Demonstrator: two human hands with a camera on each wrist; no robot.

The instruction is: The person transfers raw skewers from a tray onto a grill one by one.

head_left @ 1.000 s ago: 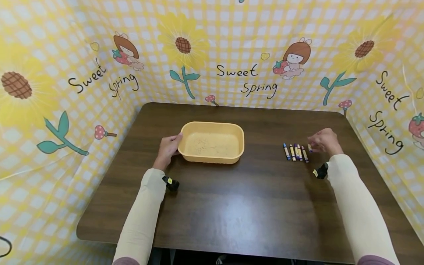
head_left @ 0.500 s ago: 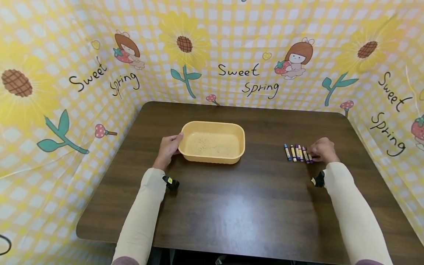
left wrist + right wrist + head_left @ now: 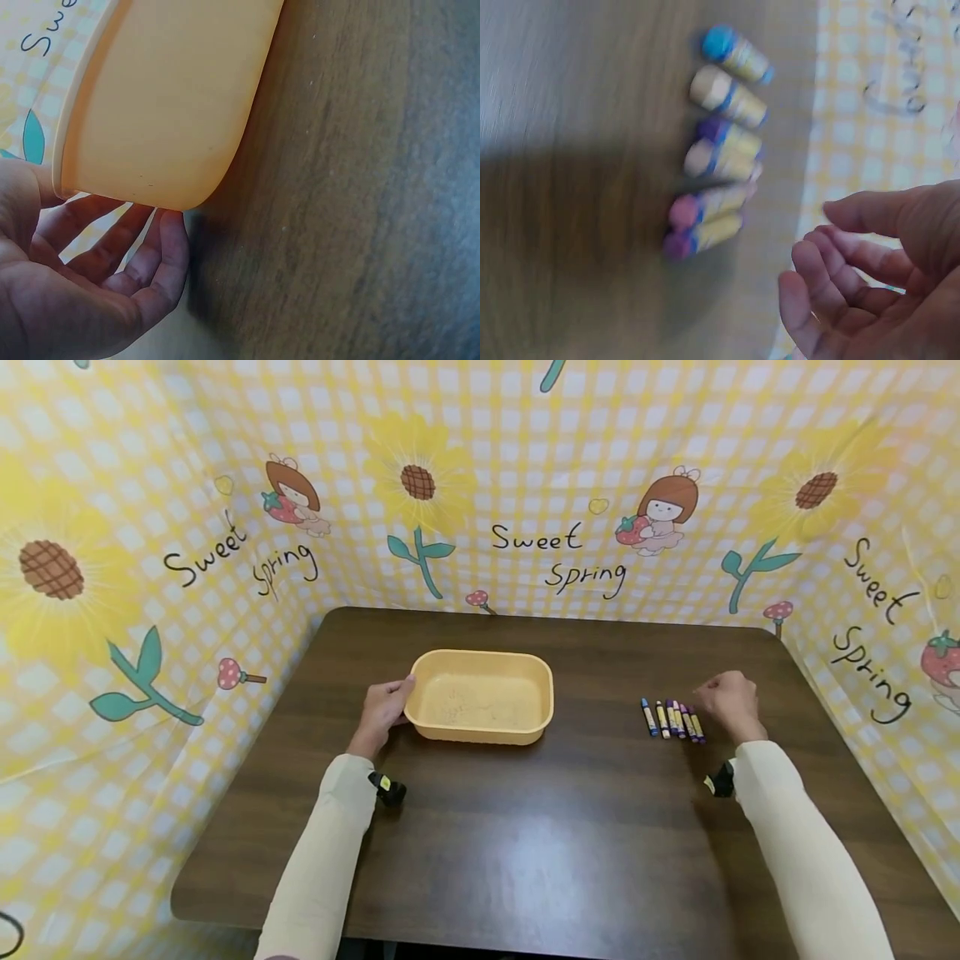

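A shallow yellow plastic basin sits on the table, with only small dark specks on its floor. My left hand holds its left end, thumb at the rim and fingers against the outer wall. To the right, several oil pastels lie roughly side by side, from a blue one at the left to a purple-ended one at the right. Just beyond that right end hovers my right hand. In the right wrist view its fingers are loosely bent, with nothing between them and the thumb.
The brown wooden table has rounded corners. A yellow checked cloth with flowers and lettering hangs behind it and along both sides. Black wrist cameras sit at the left cuff and the right cuff.
My right hand has set a pastel down at the right end of the row, let go and drawn slightly away. The left hand stays on the basin. The head view has tilted up slightly.
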